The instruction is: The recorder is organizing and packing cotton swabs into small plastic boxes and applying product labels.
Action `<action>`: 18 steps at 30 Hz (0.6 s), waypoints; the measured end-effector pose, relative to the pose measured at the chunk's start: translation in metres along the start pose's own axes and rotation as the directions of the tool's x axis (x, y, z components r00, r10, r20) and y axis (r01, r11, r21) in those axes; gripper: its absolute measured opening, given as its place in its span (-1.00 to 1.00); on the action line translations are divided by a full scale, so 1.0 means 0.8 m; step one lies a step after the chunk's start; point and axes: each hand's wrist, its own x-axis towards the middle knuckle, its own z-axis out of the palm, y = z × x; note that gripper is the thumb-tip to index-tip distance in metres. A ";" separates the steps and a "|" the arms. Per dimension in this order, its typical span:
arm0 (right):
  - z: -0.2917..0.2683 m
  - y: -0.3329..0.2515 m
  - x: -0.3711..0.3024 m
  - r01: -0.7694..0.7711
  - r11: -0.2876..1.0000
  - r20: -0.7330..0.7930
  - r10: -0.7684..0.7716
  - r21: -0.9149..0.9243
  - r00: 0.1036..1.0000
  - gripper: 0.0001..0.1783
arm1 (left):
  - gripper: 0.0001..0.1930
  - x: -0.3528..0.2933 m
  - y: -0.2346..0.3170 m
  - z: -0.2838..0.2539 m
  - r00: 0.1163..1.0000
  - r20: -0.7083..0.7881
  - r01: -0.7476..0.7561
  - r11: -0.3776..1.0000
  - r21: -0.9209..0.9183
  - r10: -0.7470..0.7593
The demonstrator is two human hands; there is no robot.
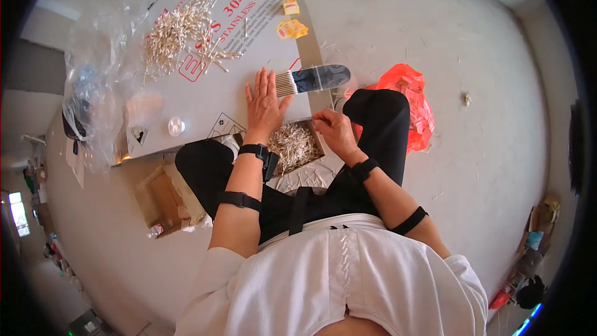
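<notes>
My left hand (264, 107) lies flat with its fingers stretched out on the grey printed tabletop (205, 102). Its finger side is against the tips of a row of cotton swabs (285, 83). Those swabs stick out of a flat dark-and-clear plastic bag (320, 78) that reaches over the table's right edge. My right hand (336, 132) is held past the table's near edge, thumb and fingertips pinched together; whatever they hold is too small to make out. Below and between both hands, an open box holds many loose cotton swabs (292, 147), partly covered by my left wrist.
A big heap of cotton swabs (180, 34) covers the table's far left, beside crumpled clear plastic (96, 96). Small yellow packets (291, 28) lie near the far right edge. A small clear round container (176, 126) stands near left. A red plastic bag (420, 109) and cardboard box (163, 196) flank my legs.
</notes>
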 end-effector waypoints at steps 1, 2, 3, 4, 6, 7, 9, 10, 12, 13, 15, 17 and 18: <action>-0.005 0.001 -0.004 0.017 1.000 -0.020 -0.016 0.011 1.000 -0.86 | -0.21 0.001 0.001 -0.001 1.000 -0.021 0.012 1.000 -0.015 -0.013; -0.012 0.001 -0.009 0.034 0.999 -0.040 -0.034 0.019 0.999 -0.87 | -0.21 0.002 0.003 -0.002 0.999 -0.027 0.017 0.999 -0.044 -0.019; -0.016 -0.001 -0.012 0.050 0.999 -0.051 -0.049 0.012 0.998 -0.87 | -0.21 0.000 0.001 0.000 0.999 -0.044 0.007 0.999 -0.046 -0.009; -0.023 -0.006 -0.019 0.025 0.997 -0.072 -0.020 0.074 0.997 -0.88 | -0.20 -0.002 0.000 0.001 0.998 -0.045 0.034 0.996 -0.077 -0.038; -0.036 -0.024 -0.032 -0.026 0.982 -0.132 0.051 0.188 0.990 -0.90 | -0.19 -0.009 -0.004 0.000 0.997 -0.058 0.045 0.990 -0.132 -0.053; -0.046 -0.024 -0.040 -0.018 0.987 -0.161 0.044 0.160 0.986 -0.90 | -0.17 -0.010 0.002 -0.001 0.998 -0.039 0.036 0.991 -0.131 -0.041; -0.060 -0.028 -0.054 0.000 0.988 -0.198 0.031 0.154 0.980 -0.90 | -0.15 -0.016 0.010 -0.001 0.999 -0.042 0.000 0.987 -0.162 -0.007; -0.063 -0.041 -0.063 0.037 0.999 -0.220 -0.027 0.039 0.975 -0.90 | -0.12 -0.024 0.002 0.001 0.999 -0.036 0.019 0.986 -0.163 -0.025; -0.068 -0.059 -0.080 0.055 0.998 -0.210 -0.061 -0.032 0.976 -0.89 | -0.10 -0.030 -0.011 0.001 0.999 -0.043 0.012 0.982 -0.187 -0.020; -0.073 -0.067 -0.090 0.048 0.998 -0.193 -0.057 -0.051 0.980 -0.89 | -0.08 -0.030 -0.014 0.001 0.999 -0.038 0.009 0.978 -0.206 -0.017; -0.072 -0.067 -0.097 0.048 0.998 -0.171 -0.054 -0.036 0.984 -0.88 | -0.06 -0.026 -0.014 0.004 0.999 -0.042 0.003 0.973 -0.232 -0.013; -0.069 -0.062 -0.095 0.003 1.000 -0.169 -0.007 -0.028 0.986 -0.88 | -0.04 -0.024 -0.023 0.005 0.999 -0.020 0.026 0.957 -0.289 -0.033; -0.068 -0.060 -0.085 0.012 0.999 -0.157 -0.016 -0.030 0.987 -0.88 | -0.02 -0.022 -0.024 0.008 0.998 -0.065 -0.003 0.960 -0.280 -0.016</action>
